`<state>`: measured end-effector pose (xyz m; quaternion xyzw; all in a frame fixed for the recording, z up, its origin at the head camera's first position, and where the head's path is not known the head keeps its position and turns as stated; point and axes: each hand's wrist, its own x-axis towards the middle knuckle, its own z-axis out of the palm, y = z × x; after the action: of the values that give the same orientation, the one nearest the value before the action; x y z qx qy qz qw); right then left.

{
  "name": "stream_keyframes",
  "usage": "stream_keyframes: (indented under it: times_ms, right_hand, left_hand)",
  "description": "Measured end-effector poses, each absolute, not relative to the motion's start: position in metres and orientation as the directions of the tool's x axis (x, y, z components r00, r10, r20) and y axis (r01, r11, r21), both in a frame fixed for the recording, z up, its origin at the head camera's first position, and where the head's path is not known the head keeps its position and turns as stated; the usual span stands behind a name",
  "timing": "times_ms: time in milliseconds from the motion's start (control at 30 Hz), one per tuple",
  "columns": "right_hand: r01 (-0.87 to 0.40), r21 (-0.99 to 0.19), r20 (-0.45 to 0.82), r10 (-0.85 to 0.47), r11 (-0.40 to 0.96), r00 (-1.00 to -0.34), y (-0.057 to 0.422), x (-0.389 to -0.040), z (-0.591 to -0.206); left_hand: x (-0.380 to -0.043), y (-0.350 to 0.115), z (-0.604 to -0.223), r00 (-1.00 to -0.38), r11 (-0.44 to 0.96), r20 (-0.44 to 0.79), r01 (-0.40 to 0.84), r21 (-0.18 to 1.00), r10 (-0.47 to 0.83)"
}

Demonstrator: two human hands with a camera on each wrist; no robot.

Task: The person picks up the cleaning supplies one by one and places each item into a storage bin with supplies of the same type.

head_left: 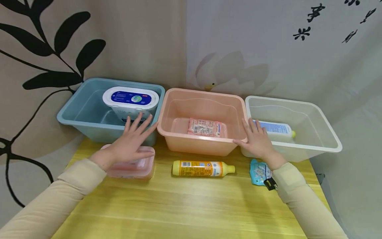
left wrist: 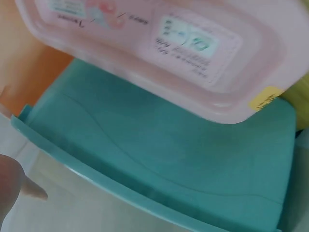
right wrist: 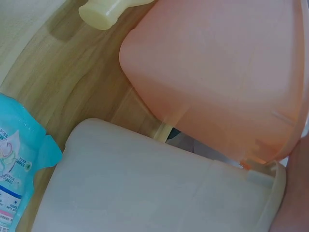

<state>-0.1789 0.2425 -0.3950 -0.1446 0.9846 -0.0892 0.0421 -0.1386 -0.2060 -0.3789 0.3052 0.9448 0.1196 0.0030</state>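
Observation:
My left hand (head_left: pixel 131 141), fingers spread, reaches over a pink-lidded box (head_left: pixel 147 166) toward the front rim of the blue bin (head_left: pixel 86 124). A white tub with a dark-blue label (head_left: pixel 131 99) stands in that bin. The fingers of my right hand (head_left: pixel 258 141) are spread at the front rims of the peach bin (head_left: pixel 194 144) and the white bin (head_left: pixel 316 147), where the two meet. Inside the peach bin lies a pink packet (head_left: pixel 206 128); a white bottle with a yellow cap (head_left: pixel 276 129) lies in the white one. Neither hand grips anything.
Between the arms, a yellow bottle (head_left: pixel 200 168) lies on its side on the wooden table (head_left: pixel 185 209). A light-blue pouch (head_left: pixel 258 171) is beside the right wrist, partly covered by it. Behind the bins hangs a printed curtain (head_left: pixel 143 43).

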Motion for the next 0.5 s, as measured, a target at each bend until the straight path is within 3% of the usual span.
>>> stream_keyframes:
  times_ms: [500]
  right_hand:
    - [-0.296, -0.201, -0.078, -0.317, 0.934, -0.945, 0.243, -0.179, -0.394]
  left_hand:
    - [-0.119, -0.235, -0.395, -0.805, 0.785, -0.005, 0.577, 0.223, 0.593]
